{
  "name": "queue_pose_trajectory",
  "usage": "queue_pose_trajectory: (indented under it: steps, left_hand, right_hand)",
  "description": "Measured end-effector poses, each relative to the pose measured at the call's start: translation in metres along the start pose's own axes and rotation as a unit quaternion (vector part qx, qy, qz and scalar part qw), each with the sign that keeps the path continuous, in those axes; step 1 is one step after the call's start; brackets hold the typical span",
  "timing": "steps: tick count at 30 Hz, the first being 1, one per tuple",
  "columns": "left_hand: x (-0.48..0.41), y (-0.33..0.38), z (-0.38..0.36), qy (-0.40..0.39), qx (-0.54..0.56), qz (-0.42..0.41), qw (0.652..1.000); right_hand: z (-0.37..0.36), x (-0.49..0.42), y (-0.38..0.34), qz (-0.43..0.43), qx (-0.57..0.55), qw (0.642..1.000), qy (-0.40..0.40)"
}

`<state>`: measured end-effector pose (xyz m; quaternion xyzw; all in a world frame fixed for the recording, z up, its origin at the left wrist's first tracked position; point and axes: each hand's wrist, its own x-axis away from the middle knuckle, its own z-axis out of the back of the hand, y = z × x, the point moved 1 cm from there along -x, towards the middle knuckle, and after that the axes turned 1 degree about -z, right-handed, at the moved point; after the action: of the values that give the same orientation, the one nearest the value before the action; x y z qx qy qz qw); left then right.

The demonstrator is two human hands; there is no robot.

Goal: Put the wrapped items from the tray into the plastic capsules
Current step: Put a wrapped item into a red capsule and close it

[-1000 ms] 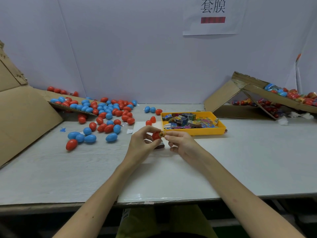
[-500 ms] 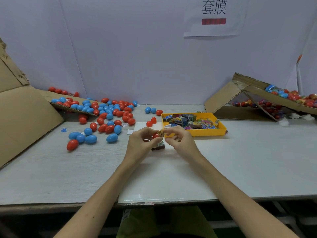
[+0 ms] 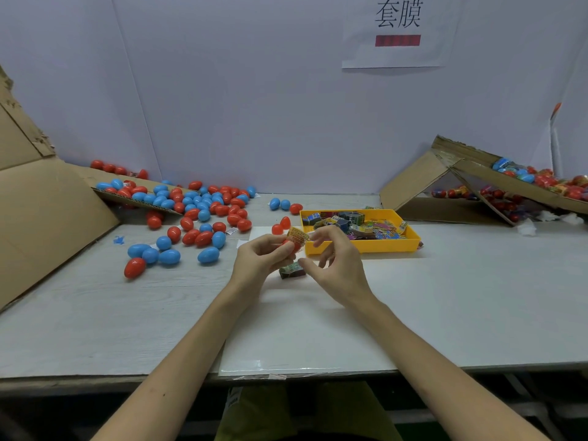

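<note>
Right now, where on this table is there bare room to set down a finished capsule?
Widest bare stretch of table: right of the right hand, in front of the yellow tray and cardboard box. Another runs along the near edge, left of the left forearm. The back left is crowded with loose capsules.

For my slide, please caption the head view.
Left hand holds a red capsule with a wrapped item sticking out, near the yellow tray.

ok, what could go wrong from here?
1. The wrapped item sticks well out of the red capsule held in the left hand; it may jam or stop the capsule closing.
2. The dark packet lies on the table just below the hands and could get knocked away.
</note>
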<state>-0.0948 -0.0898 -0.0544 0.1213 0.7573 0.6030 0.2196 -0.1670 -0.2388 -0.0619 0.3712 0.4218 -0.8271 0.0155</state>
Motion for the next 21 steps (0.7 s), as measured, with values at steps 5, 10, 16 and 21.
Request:
queue_pose_trajectory:
  steps: [5, 10, 16, 21]
  left_hand:
    - [0.001, 0.005, 0.002, -0.028, 0.136, 0.069, 0.988]
    - [0.002, 0.004, 0.001, -0.057, 0.136, 0.084, 0.986]
    - [0.002, 0.003, -0.001, -0.054, 0.075, 0.057, 0.994]
    - [0.003, 0.001, -0.003, -0.032, -0.018, 0.020, 0.999]
  right_hand:
    - [-0.003, 0.003, -0.004, 0.053, 0.005, 0.999, 0.011]
    - [-0.004, 0.006, -0.008, 0.093, 0.006, 0.995, 0.036]
    - [-0.002, 0.005, -0.012, 0.049, -0.037, 0.995, 0.077]
    - [0.005, -0.002, -0.008, -0.068, -0.108, 0.991, 0.034]
